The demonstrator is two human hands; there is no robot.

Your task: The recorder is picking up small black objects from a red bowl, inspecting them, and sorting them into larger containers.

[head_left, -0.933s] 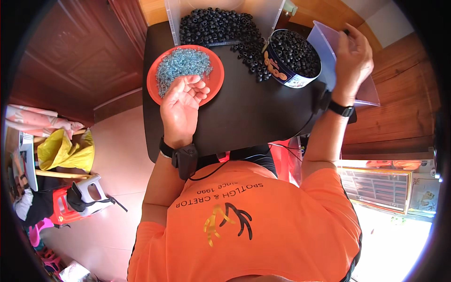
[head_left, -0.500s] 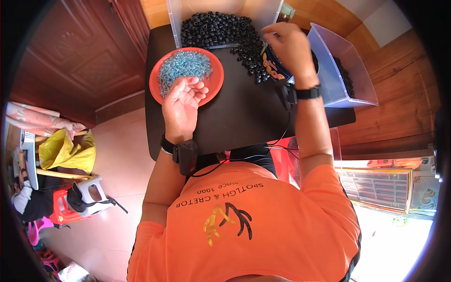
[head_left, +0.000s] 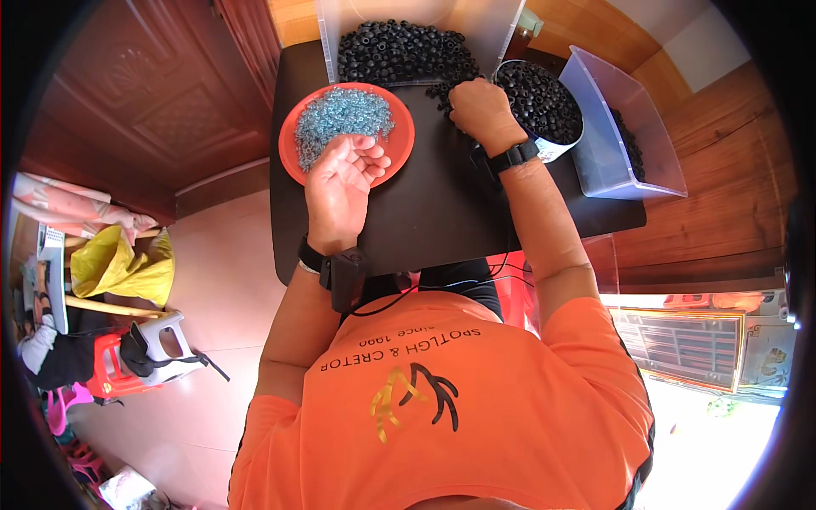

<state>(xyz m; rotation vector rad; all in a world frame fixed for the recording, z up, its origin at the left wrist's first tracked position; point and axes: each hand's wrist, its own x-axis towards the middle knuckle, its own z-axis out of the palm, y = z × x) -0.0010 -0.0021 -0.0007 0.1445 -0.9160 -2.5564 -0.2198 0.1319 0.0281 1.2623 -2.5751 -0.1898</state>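
My left hand [head_left: 344,178] is palm up at the near rim of a red plate [head_left: 405,140], its fingers loosely bent and apart, with nothing visible in it. Small clear blue beads [head_left: 344,117] lie heaped on that plate. My right hand [head_left: 484,110] is lowered, fingers curled in and mostly hidden, over loose black beads [head_left: 439,92] spilled on the table. Whatever it pinches cannot be seen. Just right of it stands a round tin [head_left: 557,151] full of black beads.
A clear plastic bin [head_left: 327,51] with many black beads lies open toward me at the back of the dark table [head_left: 416,212]. On the right is a bluish plastic bin [head_left: 608,166] with some dark beads. Cables run from my wrist devices past the table's near edge.
My right hand has moved from above the tin leftward and down to the loose black beads, uncovering the tin's contents. My left hand has stayed nearly still beside the plate.
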